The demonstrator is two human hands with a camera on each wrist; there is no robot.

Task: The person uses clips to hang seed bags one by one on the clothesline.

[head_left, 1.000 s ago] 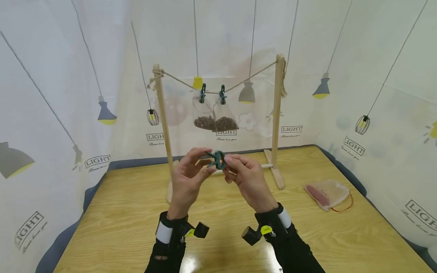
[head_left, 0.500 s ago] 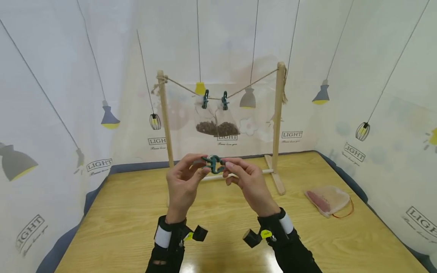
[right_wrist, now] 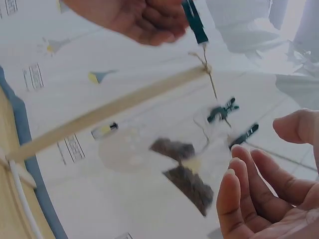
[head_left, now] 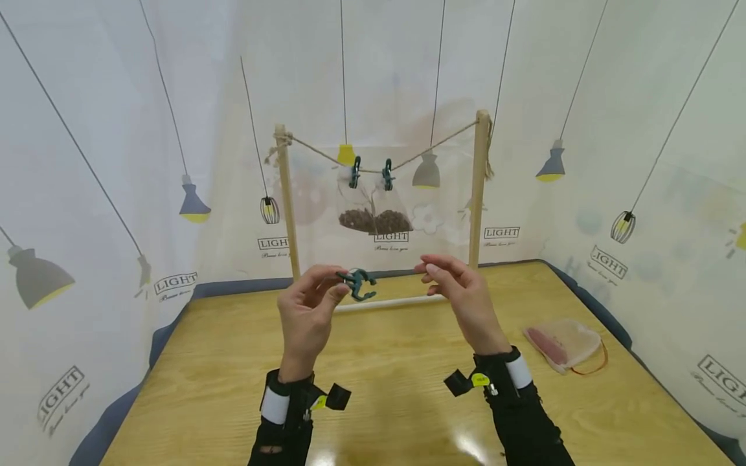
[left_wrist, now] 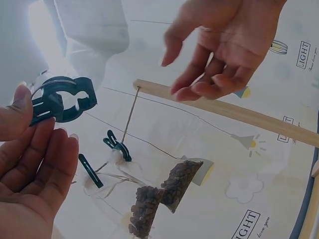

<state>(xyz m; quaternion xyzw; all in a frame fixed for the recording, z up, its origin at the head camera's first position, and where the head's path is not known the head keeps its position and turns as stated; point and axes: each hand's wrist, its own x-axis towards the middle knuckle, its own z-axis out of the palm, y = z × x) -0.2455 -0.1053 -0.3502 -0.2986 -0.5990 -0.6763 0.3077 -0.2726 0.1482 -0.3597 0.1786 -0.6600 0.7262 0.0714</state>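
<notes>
A dark green spring clip [head_left: 362,285] is pinched by its handles between the thumb and fingers of my left hand [head_left: 305,317]. In the left wrist view the clip's rounded jaws point away from that hand. My right hand [head_left: 466,301] is off to the right of the clip, fingers loosely bent, holding nothing. Beyond the hands, a sagging rope [head_left: 317,152] bears two similar green clips [head_left: 355,173]. From them hang two clear bags, each with dark brown bits [head_left: 392,222] in the bottom.
Two wooden posts [head_left: 480,194] hold up the rope, with a white crossbar [head_left: 402,302] low between them. At the right of the wooden table [head_left: 373,388] lies a pale pouch [head_left: 574,343] with a pink part and an orange-red cord. Lamp-printed sheets surround the table.
My right hand has let go of the green clip and moved away to the right. My left hand keeps its pinch on the clip, having shifted slightly left.
</notes>
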